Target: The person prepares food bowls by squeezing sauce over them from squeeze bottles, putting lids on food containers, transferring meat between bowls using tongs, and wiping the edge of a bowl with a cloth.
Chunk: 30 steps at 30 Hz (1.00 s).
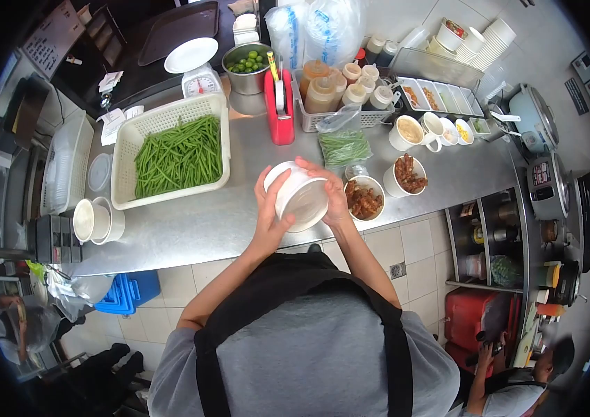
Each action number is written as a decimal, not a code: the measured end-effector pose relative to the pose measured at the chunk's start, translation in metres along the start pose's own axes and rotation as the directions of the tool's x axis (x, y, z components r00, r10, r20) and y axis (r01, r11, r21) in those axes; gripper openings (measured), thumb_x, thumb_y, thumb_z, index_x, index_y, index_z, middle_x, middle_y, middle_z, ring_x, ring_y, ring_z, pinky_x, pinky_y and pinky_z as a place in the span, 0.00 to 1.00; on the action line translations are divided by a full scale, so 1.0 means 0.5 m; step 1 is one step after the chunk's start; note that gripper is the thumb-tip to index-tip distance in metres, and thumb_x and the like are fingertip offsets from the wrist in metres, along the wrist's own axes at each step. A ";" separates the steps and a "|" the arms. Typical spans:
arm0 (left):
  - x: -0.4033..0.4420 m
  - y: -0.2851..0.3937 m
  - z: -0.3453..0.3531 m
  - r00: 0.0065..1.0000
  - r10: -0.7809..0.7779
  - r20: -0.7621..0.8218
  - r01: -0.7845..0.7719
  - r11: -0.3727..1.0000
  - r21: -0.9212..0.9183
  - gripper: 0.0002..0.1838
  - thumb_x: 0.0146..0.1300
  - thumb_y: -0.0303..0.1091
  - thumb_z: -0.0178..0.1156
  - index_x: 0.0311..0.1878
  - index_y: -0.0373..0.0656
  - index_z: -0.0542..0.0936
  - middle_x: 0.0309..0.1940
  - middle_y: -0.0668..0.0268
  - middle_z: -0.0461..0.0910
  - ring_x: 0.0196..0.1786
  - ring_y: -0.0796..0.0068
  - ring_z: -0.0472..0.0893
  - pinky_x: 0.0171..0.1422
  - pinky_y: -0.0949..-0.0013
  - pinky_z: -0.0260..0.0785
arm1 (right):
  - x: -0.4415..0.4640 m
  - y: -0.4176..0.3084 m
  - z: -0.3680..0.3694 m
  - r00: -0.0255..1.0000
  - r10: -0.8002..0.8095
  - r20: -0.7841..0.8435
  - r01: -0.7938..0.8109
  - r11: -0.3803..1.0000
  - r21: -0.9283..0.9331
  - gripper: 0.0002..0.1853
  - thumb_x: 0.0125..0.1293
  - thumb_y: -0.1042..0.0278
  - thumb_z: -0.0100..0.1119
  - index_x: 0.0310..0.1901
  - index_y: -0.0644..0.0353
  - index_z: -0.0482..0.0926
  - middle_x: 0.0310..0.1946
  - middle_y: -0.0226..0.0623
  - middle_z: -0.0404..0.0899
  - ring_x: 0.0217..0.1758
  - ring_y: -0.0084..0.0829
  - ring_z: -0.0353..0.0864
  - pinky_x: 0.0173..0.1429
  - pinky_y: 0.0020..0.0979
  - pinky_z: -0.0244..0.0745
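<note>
- I hold a white bowl (305,207) in front of me, near the front edge of the steel counter (190,247); whether it touches the steel I cannot tell.
- A second pale rim overlaps it, and I cannot make out if that is another bowl or a lid.
- My left hand (270,212) is curled around the bowl's left side, thumb towards me, some fingers hidden behind.
- My right hand (331,189) grips the right side, its fingers bent over the top.
- Just right of that hand stands a tub of browned meat (364,200), a second meat tub (406,175) beside it.
- Behind them lies a plastic bag of green vegetables (345,149), its contents blurred by the film.
- Further left sits a white basket (120,142) of green beans (177,158), and a red tape dispenser (280,115) stands between basket and bag.
- At lower right, a co-worker (513,402) is cut off by the frame, holding something dark, too small to name.
</note>
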<state>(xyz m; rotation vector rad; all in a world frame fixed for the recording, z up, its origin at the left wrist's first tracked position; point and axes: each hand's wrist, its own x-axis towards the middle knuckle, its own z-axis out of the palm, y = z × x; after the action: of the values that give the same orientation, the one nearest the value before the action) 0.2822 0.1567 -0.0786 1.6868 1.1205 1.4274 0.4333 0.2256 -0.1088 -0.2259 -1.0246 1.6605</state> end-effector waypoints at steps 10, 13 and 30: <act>-0.027 0.001 -0.018 0.971 -0.237 0.008 0.233 0.946 -0.227 0.27 0.56 0.35 0.60 0.60 0.42 0.69 0.58 0.57 0.64 0.62 0.63 0.62 0.65 0.64 0.54 | -0.039 -0.021 0.048 1.000 0.004 0.023 0.002 0.969 -0.248 0.14 0.60 0.62 0.56 0.42 0.62 0.81 0.55 0.45 0.72 0.69 0.42 0.54 0.70 0.43 0.47; -0.026 -0.010 -0.008 0.966 -0.258 0.021 0.250 0.905 -0.346 0.28 0.56 0.35 0.61 0.61 0.41 0.68 0.59 0.58 0.64 0.61 0.65 0.63 0.65 0.65 0.54 | -0.037 -0.029 0.052 1.000 0.011 0.020 -0.004 0.955 -0.297 0.13 0.61 0.64 0.55 0.42 0.61 0.81 0.55 0.44 0.72 0.68 0.42 0.56 0.70 0.43 0.47; -0.142 -0.019 -0.072 0.775 -0.632 -0.006 0.502 0.621 -0.602 0.36 0.56 0.46 0.63 0.63 0.39 0.60 0.54 0.57 0.67 0.59 0.68 0.67 0.62 0.67 0.60 | -0.033 0.007 0.142 0.865 0.491 -0.105 -0.487 0.770 -0.411 0.20 0.69 0.56 0.45 0.51 0.64 0.75 0.55 0.42 0.71 0.59 0.32 0.68 0.62 0.32 0.61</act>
<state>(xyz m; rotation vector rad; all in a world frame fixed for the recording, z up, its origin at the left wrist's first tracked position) 0.2423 0.0947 -0.1104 0.6540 1.0609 1.3419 0.3930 0.1754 -0.0742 -0.8432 -1.4177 1.8744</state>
